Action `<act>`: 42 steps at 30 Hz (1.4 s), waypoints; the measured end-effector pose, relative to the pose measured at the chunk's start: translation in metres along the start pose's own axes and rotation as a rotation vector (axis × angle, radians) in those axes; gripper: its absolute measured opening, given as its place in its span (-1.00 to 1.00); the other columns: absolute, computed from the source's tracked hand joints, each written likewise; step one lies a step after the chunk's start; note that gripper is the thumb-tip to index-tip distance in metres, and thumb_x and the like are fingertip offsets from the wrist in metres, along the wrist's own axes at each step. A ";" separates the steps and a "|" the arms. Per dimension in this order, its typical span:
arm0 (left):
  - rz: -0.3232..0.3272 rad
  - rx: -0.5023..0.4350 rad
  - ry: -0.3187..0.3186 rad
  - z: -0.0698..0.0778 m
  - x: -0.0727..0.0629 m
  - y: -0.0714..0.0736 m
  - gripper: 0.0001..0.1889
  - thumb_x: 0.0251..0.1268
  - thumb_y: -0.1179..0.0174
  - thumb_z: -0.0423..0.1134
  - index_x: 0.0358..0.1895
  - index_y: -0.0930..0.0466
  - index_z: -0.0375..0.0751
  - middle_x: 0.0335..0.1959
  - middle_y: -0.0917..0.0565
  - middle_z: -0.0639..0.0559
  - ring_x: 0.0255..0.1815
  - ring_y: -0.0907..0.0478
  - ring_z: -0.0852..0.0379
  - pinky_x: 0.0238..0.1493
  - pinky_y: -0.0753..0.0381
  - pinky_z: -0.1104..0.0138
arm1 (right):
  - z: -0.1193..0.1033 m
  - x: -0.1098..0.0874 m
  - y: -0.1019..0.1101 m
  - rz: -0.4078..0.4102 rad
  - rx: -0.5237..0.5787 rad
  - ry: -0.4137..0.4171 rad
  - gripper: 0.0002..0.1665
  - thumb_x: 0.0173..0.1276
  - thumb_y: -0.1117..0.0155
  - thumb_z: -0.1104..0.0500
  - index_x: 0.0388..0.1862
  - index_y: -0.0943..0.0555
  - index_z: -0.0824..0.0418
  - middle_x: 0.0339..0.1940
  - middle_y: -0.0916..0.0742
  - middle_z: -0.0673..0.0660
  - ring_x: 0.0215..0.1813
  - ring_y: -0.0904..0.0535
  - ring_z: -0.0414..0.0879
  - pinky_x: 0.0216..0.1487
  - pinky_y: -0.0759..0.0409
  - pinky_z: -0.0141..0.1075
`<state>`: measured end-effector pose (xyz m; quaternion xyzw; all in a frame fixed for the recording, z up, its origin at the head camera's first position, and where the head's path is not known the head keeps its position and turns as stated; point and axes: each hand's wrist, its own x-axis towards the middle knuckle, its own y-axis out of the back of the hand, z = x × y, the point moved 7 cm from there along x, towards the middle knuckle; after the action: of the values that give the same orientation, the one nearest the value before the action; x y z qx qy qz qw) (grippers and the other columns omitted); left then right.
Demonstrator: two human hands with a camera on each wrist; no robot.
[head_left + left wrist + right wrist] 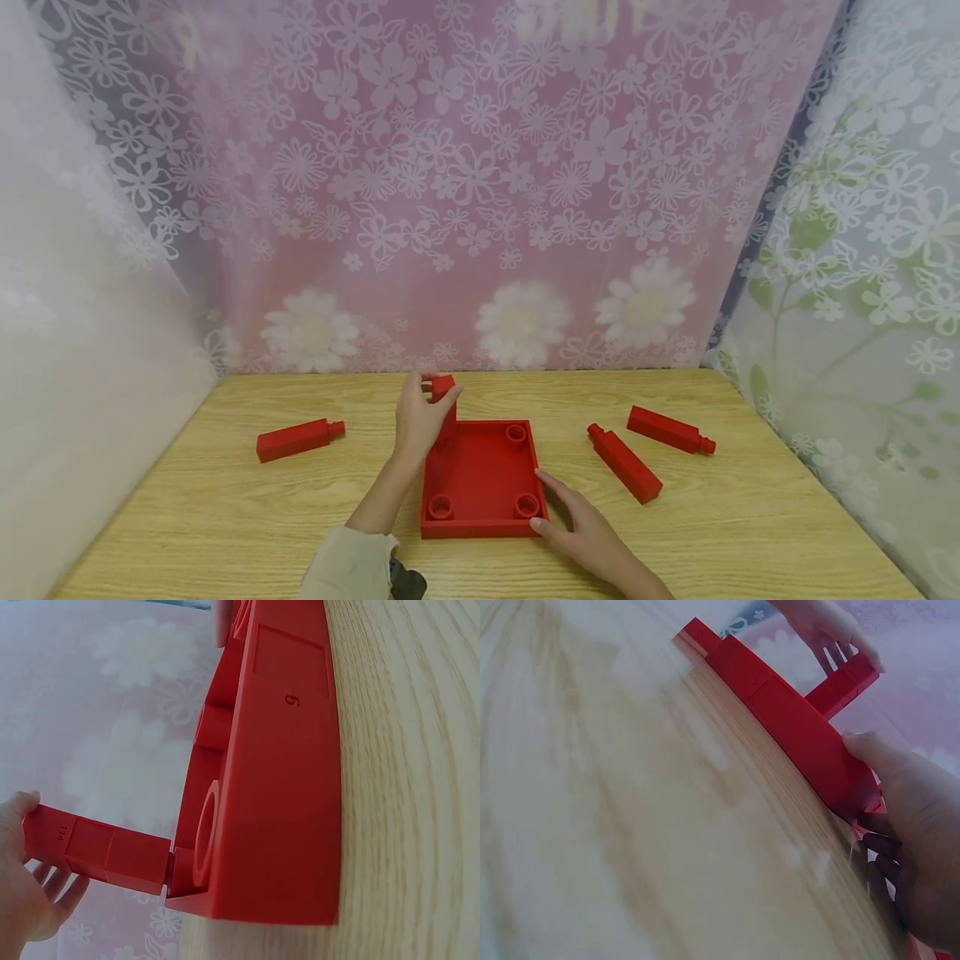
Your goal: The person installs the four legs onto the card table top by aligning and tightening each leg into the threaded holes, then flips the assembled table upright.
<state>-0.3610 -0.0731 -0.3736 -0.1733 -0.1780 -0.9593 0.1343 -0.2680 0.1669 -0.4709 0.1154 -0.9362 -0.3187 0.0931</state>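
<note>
A red square tabletop piece (483, 475) lies on the table with its raised rim up. Round sockets show at its far right (516, 434), near left (441, 507) and near right (527, 505) corners. My left hand (416, 421) grips a red square leg (97, 851) near its top end, holding it upright at the far left corner. The leg's narrow round end meets the socket there, which is mostly hidden. My right hand (585, 532) holds the near right corner of the tabletop piece, thumb on the near rim and fingers along the right side.
One loose red leg (296, 440) lies to the left, its round end pointing right. Two more red legs, one nearer (624, 462) and one farther (670, 429), lie to the right. Behind the wooden table (225, 517) hangs a flowered curtain (465, 183), with pale sheets at both sides.
</note>
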 end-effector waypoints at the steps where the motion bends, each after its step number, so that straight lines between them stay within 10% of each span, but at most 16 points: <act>1: -0.003 -0.002 -0.004 0.000 0.000 0.000 -0.56 0.07 -0.34 -0.13 -0.04 -0.46 -0.27 -0.15 -0.49 -0.07 -0.16 -0.48 0.01 -0.23 -0.56 0.17 | 0.000 0.000 0.000 0.001 -0.002 0.003 -0.17 0.21 -0.19 -0.22 0.39 -0.24 0.04 0.34 -0.34 0.12 0.34 -0.18 0.14 0.20 -0.16 0.15; 24: -0.052 -0.022 -0.140 0.006 -0.002 -0.002 -0.70 0.27 0.01 -0.38 0.04 -0.53 -0.26 -0.07 -0.53 -0.10 -0.15 -0.47 -0.01 -0.15 -0.49 0.15 | -0.001 0.002 -0.002 -0.006 0.000 0.019 -0.18 0.23 -0.19 -0.21 0.39 -0.23 0.06 0.34 -0.34 0.11 0.34 -0.18 0.13 0.21 -0.15 0.15; 42: 0.013 -0.033 0.007 -0.003 -0.001 -0.002 -0.52 0.08 -0.33 -0.12 -0.01 -0.40 -0.28 -0.15 -0.46 -0.07 -0.21 -0.46 0.03 -0.27 -0.55 0.20 | -0.002 0.000 0.000 0.005 0.001 0.020 -0.18 0.23 -0.19 -0.21 0.39 -0.24 0.07 0.34 -0.34 0.10 0.34 -0.17 0.13 0.21 -0.15 0.15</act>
<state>-0.3619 -0.0720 -0.3769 -0.1731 -0.1605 -0.9618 0.1384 -0.2677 0.1654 -0.4693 0.1164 -0.9356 -0.3169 0.1032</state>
